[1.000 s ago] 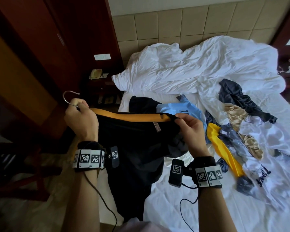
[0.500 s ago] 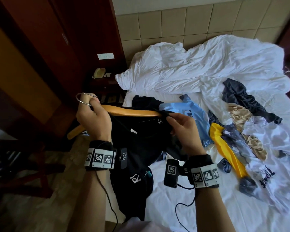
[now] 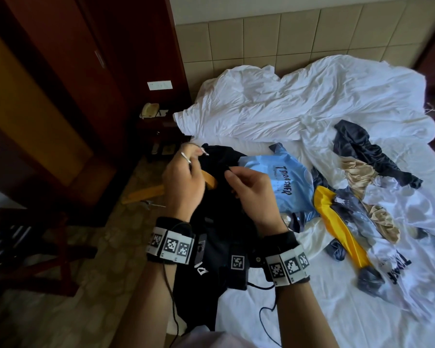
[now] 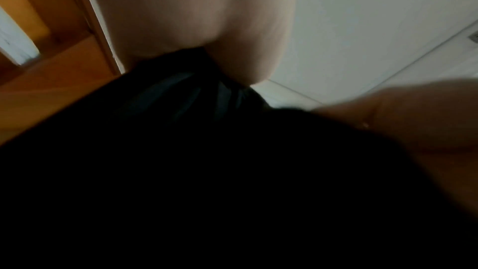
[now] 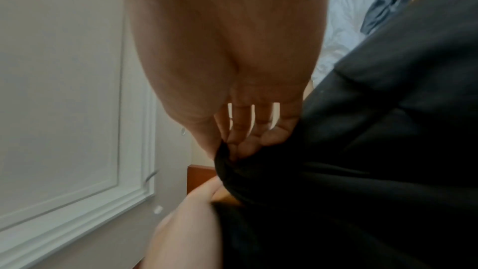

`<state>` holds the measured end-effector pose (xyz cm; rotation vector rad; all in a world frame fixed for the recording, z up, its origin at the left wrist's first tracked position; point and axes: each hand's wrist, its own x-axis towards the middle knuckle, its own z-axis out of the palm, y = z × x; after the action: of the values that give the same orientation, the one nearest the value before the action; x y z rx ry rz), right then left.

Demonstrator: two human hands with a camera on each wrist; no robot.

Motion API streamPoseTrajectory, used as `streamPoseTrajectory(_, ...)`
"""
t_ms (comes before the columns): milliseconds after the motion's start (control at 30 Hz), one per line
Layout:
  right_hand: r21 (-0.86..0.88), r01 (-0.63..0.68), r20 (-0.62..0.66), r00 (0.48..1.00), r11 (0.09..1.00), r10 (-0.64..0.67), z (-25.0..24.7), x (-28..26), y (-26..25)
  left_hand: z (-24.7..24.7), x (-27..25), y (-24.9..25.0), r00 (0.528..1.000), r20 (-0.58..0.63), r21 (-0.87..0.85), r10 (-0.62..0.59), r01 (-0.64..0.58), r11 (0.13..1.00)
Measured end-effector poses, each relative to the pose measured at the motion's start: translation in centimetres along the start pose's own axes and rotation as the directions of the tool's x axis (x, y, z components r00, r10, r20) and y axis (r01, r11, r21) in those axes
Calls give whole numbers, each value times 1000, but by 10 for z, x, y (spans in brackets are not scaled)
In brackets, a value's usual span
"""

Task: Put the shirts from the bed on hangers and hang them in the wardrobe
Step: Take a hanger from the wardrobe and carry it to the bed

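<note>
A black shirt (image 3: 219, 237) hangs over the bed's left edge, partly threaded on an orange wooden hanger (image 3: 146, 193). My left hand (image 3: 183, 182) grips the hanger at its neck, and the metal hook (image 3: 186, 156) sticks out above my fingers. My right hand (image 3: 246, 189) pinches the black shirt's collar edge; the right wrist view shows my fingertips (image 5: 232, 146) bunching the black shirt (image 5: 336, 171). The left wrist view is blurred, filled by the black shirt (image 4: 207, 171) under my palm. A light blue printed shirt (image 3: 284, 182) lies just beyond my right hand.
More clothes lie on the white bed (image 3: 312, 310): a yellow garment (image 3: 342, 232), a white printed shirt (image 3: 399, 267), a dark one (image 3: 362, 146) and a beige one (image 3: 357, 172). A crumpled duvet (image 3: 299, 101) covers the head end. The dark wooden wardrobe (image 3: 48, 96) stands left, with a nightstand phone (image 3: 148, 110).
The hanger has tilted, its left end dropping toward the floor. Both hands have moved closer together and toward the bed, and more of the black shirt now covers the hanger.
</note>
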<state>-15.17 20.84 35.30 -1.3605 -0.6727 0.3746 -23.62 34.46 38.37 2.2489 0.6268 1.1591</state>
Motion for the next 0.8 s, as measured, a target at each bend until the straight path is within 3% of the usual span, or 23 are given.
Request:
streamPoseTrajectory(67, 41, 35, 55, 998, 999, -37, 10, -2, -6, 11, -6, 4, 994, 101, 16, -29, 28, 999)
streamPoseTrajectory(200, 31, 17, 64, 998, 999, -19, 6, -2, -6, 17, -11, 2, 955, 225, -109, -195, 224, 969)
streamPoseTrajectory(333, 109, -69, 178, 983, 992, 48, -17, -7, -13, 16, -11, -4, 943, 225, -141, -244, 280, 950)
streamPoseTrajectory(400, -16, -22, 130, 991, 1000, 24, -38, -7, -12, 14, -9, -5, 939, 183, -167, -292, 322, 932)
streamPoseTrajectory(433, -176, -3, 98, 995, 984, 20, -50, -7, -10, 12, -7, -6, 936, 153, -171, -318, 342, 924)
streamPoseTrajectory(533, -617, -88, 59, 986, 782, 157, -86, -13, -2, 1, -1, -7, 920, 30, -106, -390, 391, 914)
streamPoseTrajectory(633, -695, -119, 103, 960, 709, 262, -101, -20, 2, -2, 6, -12, 896, -66, -159, -439, 425, 891)
streamPoseTrajectory(733, -724, -66, 74, 982, 686, 172, -94, -19, 5, -1, 7, -9, 875, -76, -207, -479, 456, 866)
streamPoseTrajectory(800, -761, -43, 47, 992, 647, 121, -84, -18, 3, -1, 5, 1, 892, -61, -195, -448, 429, 882)
